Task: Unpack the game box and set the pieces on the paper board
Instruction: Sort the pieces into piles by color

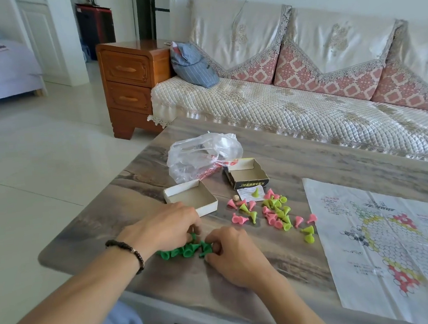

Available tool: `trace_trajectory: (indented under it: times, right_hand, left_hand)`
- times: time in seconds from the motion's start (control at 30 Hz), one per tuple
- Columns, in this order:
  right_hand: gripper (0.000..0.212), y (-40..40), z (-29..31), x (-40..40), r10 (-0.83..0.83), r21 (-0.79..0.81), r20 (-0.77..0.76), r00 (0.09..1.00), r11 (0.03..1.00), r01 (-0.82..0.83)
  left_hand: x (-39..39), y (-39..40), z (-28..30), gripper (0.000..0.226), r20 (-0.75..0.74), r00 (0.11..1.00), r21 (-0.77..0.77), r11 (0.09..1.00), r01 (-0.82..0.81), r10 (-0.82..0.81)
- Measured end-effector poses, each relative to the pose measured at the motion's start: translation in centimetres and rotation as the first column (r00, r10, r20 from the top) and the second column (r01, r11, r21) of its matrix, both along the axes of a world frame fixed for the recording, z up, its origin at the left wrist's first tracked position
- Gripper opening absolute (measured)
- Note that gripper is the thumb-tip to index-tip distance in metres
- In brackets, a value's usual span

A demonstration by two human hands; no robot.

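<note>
- at the near edge of the counter (284, 268), both hands work over a small heap of dark green pieces (184, 250), which lies between them.
- left hand (167, 226), with a beaded bracelet (127, 251) on the wrist, has its fingers curled down onto the heap's far side; it seems to pinch a piece, though the fingertips are hidden.
- right hand (234, 254) curls its fingers round a green piece at the heap's right end.
- judged from this, the step in hand is sorting the pieces by colour; none stands on the board yet.
- just beyond the hands lies the white box tray (193, 198), emptied, and the black and yellow box lid (248, 175) behind it, with a crumpled plastic bag (201, 155) further back.
- pink and lime pieces (273, 212) lie scattered to the right, mostly tipped over, a small leaflet (248, 195) under a few.
- the paper board (390, 243) lies flat further right, apart from the pieces.
- next move calls for carrying the green ones across to the board and standing each upright on a matching cell.
</note>
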State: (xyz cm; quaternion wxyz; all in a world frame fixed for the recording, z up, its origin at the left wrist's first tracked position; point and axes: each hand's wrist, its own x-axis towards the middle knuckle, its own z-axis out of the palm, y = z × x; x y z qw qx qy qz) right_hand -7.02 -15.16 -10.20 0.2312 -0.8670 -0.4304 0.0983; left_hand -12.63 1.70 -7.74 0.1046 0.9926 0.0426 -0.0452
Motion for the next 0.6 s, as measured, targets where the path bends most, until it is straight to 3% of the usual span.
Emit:
trace_trajectory:
  times: [0.3, 0.6]
  right_hand:
    - [0.033, 0.5, -0.1, -0.2, -0.017, 0.065, -0.002, 1.000, 0.998, 0.017]
    - [0.039, -1.2, 0.1, 0.5, -0.048, 0.126, 0.027, 0.999, 0.991, 0.044]
  left_hand:
    - [-0.5, 0.5, -0.3, 0.045, 0.007, 1.000, -0.004, 1.000, 0.008, -0.008]
    - [-0.2, -0.8, 1.0, 0.034, 0.115, 0.993, -0.067, 0.998, 0.008, -0.001]
